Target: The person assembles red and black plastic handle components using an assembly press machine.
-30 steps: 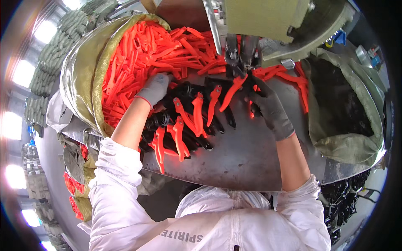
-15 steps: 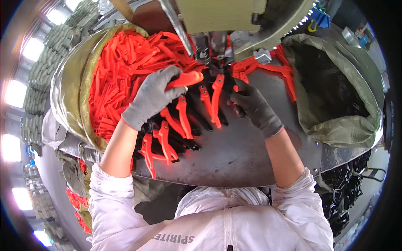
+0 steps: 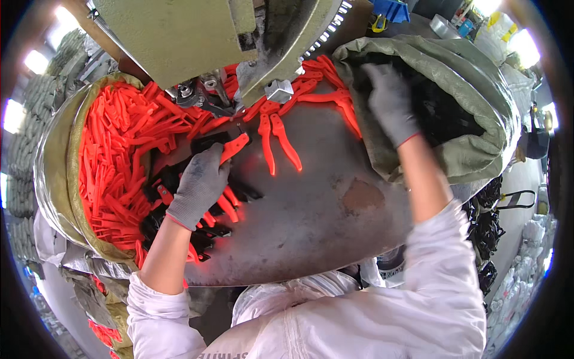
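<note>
My left hand [image 3: 200, 182], in a grey knit glove, is closed around a red plastic handle [image 3: 234, 148] in front of the press machine. Beneath and beside that hand lie red handles joined to black parts [image 3: 206, 236], partly hidden by it. My right hand [image 3: 391, 105], gloved too, is over the mouth of the green woven sack [image 3: 418, 49] at the right. Motion blurs its fingers, and I cannot tell whether they grip anything. Dark parts [image 3: 445, 110] fill the shadowed inside of this sack. A red two-handled tool [image 3: 277, 134] rests on the metal table, its handles spread towards me.
Over the table's far side hangs a beige press machine [image 3: 173, 39] with a metal tool head [image 3: 197, 94]. At the left stands an open sack [image 3: 57, 161] heaped with red handles [image 3: 113, 173]. More red-handled tools [image 3: 329, 99] lie behind the press. The metal table [image 3: 311, 221] curves along its front edge.
The view has turned to the right. My right hand has left the red tool by the press and moved to the right-hand sack. My left hand still holds a red handle.
</note>
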`<state>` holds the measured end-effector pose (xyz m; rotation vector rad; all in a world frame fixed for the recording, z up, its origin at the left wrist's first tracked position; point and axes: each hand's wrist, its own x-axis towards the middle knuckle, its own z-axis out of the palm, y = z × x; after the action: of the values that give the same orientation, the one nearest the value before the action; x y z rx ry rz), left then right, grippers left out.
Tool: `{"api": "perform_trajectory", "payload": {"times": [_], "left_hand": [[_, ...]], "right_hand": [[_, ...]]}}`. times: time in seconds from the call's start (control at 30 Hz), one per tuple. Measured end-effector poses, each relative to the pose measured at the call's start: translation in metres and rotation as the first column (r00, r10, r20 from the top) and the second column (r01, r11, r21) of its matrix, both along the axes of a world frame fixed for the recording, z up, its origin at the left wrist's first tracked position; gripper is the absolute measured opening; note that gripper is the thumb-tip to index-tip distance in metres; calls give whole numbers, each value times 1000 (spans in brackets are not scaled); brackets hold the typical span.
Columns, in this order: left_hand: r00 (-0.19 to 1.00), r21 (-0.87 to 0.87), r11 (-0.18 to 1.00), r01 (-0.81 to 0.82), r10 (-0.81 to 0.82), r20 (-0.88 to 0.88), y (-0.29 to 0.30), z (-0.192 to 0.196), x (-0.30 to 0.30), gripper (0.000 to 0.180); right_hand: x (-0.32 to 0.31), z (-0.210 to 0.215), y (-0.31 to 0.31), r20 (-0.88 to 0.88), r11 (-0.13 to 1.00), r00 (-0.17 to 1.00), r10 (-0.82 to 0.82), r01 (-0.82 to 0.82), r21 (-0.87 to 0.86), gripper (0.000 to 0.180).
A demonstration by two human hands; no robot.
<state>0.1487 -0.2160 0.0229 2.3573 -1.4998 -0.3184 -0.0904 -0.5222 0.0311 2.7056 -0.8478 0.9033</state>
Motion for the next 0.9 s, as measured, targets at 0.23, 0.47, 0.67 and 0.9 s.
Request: {"api": "perform_trajectory", "payload": {"times": [0.23, 0.47, 0.67, 0.9], "left_hand": [[644, -11, 960, -281, 179, -744, 5, 8, 12, 26], [418, -60, 962, -266, 59, -906, -15, 23, 0, 37], [425, -46, 968, -248, 66, -903, -16, 28, 3, 38], [380, 0, 972, -233, 91, -921, -22, 14, 7, 32]], "right_hand": [[-74, -7, -97, -286, 908, 914, -289, 167, -384, 32], [35, -8, 72, 163, 832, 944, 286, -330, 445, 46], [88, 3, 147, 530, -344, 824, -200, -566, 749, 47], [105, 10, 163, 424, -274, 905, 22, -403, 873, 47]]}}
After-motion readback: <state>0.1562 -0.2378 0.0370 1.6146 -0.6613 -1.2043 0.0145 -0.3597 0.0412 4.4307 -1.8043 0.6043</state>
